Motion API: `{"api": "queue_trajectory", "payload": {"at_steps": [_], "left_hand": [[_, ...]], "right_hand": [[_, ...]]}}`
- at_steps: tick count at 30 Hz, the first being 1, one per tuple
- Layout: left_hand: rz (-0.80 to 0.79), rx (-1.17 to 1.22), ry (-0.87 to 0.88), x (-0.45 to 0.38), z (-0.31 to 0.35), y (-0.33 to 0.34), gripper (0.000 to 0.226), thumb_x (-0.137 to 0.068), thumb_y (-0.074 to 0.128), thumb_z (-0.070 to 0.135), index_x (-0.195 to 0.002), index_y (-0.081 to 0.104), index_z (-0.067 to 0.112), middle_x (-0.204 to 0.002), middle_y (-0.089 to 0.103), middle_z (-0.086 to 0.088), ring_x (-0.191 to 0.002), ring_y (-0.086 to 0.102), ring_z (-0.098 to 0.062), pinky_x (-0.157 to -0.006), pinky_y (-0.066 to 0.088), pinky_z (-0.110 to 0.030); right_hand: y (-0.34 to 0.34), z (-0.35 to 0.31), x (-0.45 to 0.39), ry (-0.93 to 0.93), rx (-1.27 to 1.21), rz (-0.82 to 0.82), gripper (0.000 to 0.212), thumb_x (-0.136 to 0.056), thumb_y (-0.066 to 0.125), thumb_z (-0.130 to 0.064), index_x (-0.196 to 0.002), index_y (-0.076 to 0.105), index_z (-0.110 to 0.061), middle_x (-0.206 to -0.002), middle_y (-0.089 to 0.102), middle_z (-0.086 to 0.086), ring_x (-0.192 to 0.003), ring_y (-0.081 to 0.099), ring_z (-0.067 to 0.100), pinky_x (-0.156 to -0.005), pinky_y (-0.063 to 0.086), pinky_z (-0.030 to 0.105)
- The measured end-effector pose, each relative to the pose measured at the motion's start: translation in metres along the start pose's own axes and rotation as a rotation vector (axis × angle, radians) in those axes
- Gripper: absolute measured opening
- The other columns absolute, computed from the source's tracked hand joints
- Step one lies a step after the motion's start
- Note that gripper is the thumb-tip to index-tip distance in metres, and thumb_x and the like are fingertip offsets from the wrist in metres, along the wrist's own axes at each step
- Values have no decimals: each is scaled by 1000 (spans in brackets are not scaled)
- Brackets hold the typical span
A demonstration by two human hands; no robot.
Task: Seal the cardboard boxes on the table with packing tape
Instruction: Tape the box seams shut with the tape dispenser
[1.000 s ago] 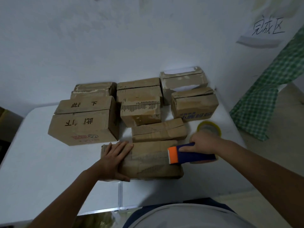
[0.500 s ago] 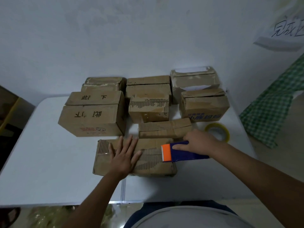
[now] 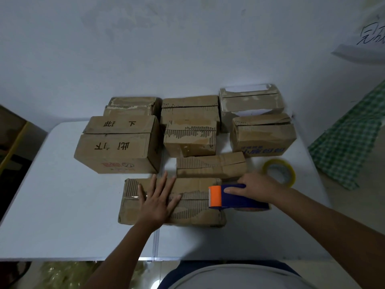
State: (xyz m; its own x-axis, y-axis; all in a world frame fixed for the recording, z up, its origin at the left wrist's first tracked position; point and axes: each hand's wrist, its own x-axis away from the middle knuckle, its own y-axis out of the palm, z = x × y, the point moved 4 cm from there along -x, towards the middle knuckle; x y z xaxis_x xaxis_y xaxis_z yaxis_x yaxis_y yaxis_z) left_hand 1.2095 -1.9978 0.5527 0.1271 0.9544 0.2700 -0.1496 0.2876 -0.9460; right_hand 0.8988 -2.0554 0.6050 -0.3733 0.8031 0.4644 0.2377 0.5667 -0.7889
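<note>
On the white table (image 3: 62, 205), nearest you, your left hand (image 3: 158, 201) presses flat, fingers spread, on the front cardboard box (image 3: 193, 213). At its right end your right hand (image 3: 258, 189) grips the blue-orange tape dispenser (image 3: 233, 198), its roll mostly hidden. Beyond your wrist lies a spare tape roll (image 3: 280, 172), partly covered.

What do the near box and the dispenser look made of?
Near box: corrugated cardboard, matte brown; the torn top layer exposes ribbed fluting. Dispenser: probably moulded plastic, smooth orange and dark blue, held by the right hand.
</note>
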Motion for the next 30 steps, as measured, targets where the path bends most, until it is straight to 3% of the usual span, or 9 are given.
{"api": "queue_trajectory", "payload": {"at_steps": [5,9,15,21,23,26,30], "left_hand": [[-39,-36,5,3,-40,-16,73,-86,3,75,-152,-11,45,-160,-22,16,-147,-29,-16,-116,-19,-57],[-2,-34,26,-1,-17,-27,70,-89,0,68,-153,-2,39,-161,-22,11,-147,-28,-18,-116,-19,-54],[18,-85,29,2,20,-2,65,-95,-1,65,-155,-8,41,-163,-19,12,-149,-23,-19,-114,-18,-60],[18,-84,22,1,16,3,63,-96,-1,66,-154,-8,43,-163,-16,16,-150,-20,-17,-115,-11,-64],[3,-78,22,-1,19,0,66,-93,-6,68,-153,-10,43,-162,-19,14,-149,-24,-18,-115,-14,-62],[-7,-126,-7,3,25,-10,69,-88,-14,67,-151,-17,40,-160,-27,9,-146,-31,-21,-115,-21,-56],[24,38,11,10,69,-12,60,-97,-4,57,-152,-9,34,-160,-23,10,-147,-27,-13,-117,-22,-42]], "right_hand": [[23,-39,-9,-23,39,16,68,-78,33,-85,-65,55,-22,-66,57,-3,-61,54,12,-51,34,29],[24,-53,-15,-14,40,7,71,-78,34,-84,-66,56,-18,-68,58,-1,-64,56,16,-56,42,32],[20,-50,-13,-50,-42,-54,63,-80,42,-80,-61,50,-21,-62,53,-3,-59,52,13,-52,33,29],[0,10,2,-34,44,-76,70,-76,37,-84,-72,62,-18,-70,61,-1,-64,58,13,-59,42,29],[2,27,6,-5,41,-60,72,-74,36,-85,-72,61,-18,-69,60,-1,-61,57,13,-60,44,30],[17,18,0,-12,68,-12,66,-77,40,-82,-61,53,-19,-58,51,-4,-51,47,9,-52,35,25],[29,15,0,20,58,-6,68,-78,40,-82,-60,53,-18,-59,51,-3,-53,47,10,-53,37,27]]}}
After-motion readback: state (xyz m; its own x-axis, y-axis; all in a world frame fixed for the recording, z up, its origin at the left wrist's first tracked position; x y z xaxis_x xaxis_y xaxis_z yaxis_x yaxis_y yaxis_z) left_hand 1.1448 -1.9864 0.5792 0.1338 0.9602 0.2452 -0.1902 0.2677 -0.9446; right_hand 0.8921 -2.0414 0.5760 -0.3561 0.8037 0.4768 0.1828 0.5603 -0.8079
